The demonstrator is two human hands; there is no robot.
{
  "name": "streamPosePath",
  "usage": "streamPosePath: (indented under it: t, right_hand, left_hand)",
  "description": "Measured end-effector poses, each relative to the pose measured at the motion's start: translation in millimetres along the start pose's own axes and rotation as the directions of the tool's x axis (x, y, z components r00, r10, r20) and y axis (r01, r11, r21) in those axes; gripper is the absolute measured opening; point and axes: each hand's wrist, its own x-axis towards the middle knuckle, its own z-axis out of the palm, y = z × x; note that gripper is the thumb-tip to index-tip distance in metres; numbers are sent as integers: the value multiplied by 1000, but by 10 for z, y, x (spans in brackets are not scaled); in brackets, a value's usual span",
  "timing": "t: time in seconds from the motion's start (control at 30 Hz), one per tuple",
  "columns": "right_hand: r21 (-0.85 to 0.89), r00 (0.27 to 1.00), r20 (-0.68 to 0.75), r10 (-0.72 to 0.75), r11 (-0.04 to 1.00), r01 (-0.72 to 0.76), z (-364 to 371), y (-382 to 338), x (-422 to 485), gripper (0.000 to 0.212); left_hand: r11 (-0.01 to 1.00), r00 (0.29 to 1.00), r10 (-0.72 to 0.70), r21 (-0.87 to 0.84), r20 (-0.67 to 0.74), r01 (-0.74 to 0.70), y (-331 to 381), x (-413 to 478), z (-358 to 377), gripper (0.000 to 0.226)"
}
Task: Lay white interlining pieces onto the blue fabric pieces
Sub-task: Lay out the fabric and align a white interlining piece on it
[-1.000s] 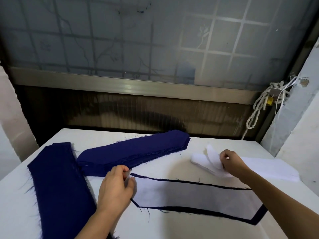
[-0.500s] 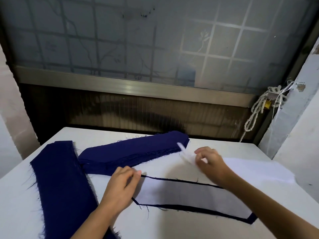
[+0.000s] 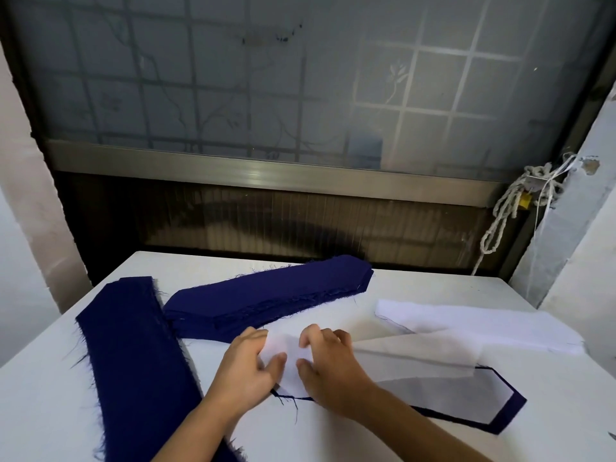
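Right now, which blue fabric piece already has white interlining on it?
The front blue piece, under the left hand and right hand: white interlining covers it, leaving only a blue border. The long strip at left and the stack behind are bare.

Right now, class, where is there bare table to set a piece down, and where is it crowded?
Bare table lies beyond the white interlining stack at the far right, and left of the long blue strip. The centre is crowded: the left hand and right hand hold an interlining piece over the blue fabric piece.

Right hand (image 3: 328,365) has brought interlining piece (image 3: 400,356) to left hand (image 3: 248,365)
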Motion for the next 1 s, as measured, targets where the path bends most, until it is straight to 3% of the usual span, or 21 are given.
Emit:
streamPosePath:
  t: [0.07, 0.17, 0.33, 0.43, 0.63, 0.8, 1.0]
  right_hand:
    - [65, 999, 16, 30, 997, -31, -67, 113, 30, 33]
    - [-34, 1000, 22, 22, 999, -21, -184, 405, -7, 53]
    - [-137, 993, -41, 111, 984, -115, -512, 1017, -278, 53]
    - [-134, 977, -143, 156, 975, -175, -748, 1316, -570, 48]
    - [40, 849, -429, 307, 946, -322, -1175, 1621, -1107, 46]
    - [357, 723, -445, 528, 845, -398, -1244, 1706, -1302, 34]
    - [351, 649, -417, 637, 771, -531, -950, 1729, -1305, 27]
  left_hand:
    - [1000, 999, -2, -3, -44, 2, 4, -4, -7, 9]
    - [1000, 995, -16, 3, -103, 16, -26, -1, -6, 21]
    - [995, 974, -46, -96, -222, 25, -21, 1, -12, 45]
    - [991, 959, -108, -104, -261, 83, -38, 13, -20, 40]
    - [970, 909, -228, -161, -349, 181, -54, 50, -50, 43]
    - [962, 912, -270, -39, -310, 271, -45, 41, -35, 43]
    - [947, 955, -209, 202, -212, 252, -20, 21, -17, 37]
